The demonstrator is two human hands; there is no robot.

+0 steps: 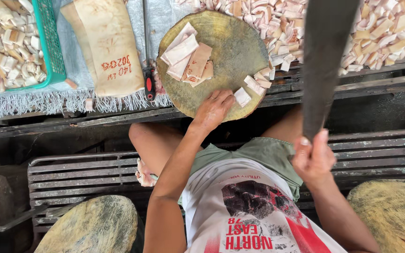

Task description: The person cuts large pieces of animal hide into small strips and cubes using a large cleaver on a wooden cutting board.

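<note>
My left hand (213,110) rests palm down on the near edge of a round wooden chopping block (233,44), fingers beside a small pale cut piece (242,96). My right hand (313,158) grips the handle of a large dark cleaver (325,56), raised upright close to the camera and covering part of the block's right side. Several flat pale slabs of fatty skin (188,58) lie stacked on the block's left half. A few small cut cubes (258,82) sit at its right edge.
A heap of cut pale cubes (380,33) lies beyond the block. A green basket (48,47) of cubes stands at far left, beside a big uncut slab (111,47) and a sharpening steel (147,56). Metal slat racks and two more wooden blocks (94,227) lie below.
</note>
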